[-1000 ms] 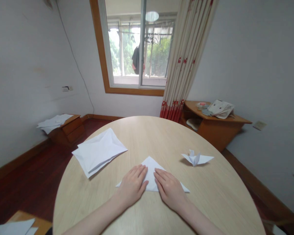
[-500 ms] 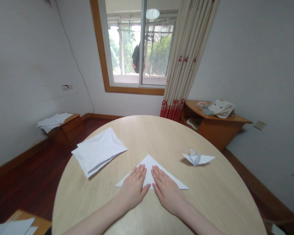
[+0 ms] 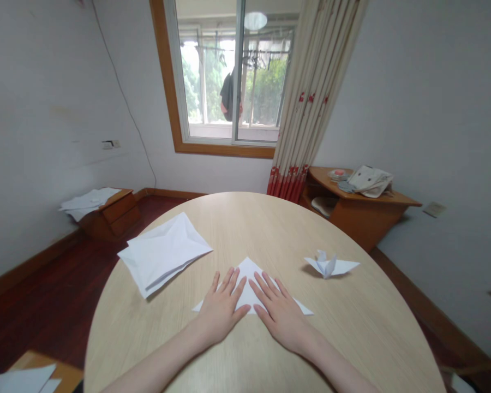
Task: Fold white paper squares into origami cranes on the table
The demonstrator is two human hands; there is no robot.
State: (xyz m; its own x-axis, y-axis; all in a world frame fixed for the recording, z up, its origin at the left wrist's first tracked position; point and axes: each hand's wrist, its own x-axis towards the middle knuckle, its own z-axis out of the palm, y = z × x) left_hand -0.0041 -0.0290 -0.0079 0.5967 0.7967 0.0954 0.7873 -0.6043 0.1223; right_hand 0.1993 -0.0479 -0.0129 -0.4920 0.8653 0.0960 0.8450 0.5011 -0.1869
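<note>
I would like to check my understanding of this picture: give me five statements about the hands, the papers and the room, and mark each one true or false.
1. The left hand and the right hand both rest on the white paper triangle. True.
2. Both hands are closed into fists. False: they lie flat and spread open.
3. The folded paper bird is on the round table, right of the triangle. True.
4. The stack of white sheets lies right of the bird. False: it lies on the table's left side.
5. The curtain hangs at the window's right side. True.

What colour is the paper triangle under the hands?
The paper triangle is white, head view.
</note>
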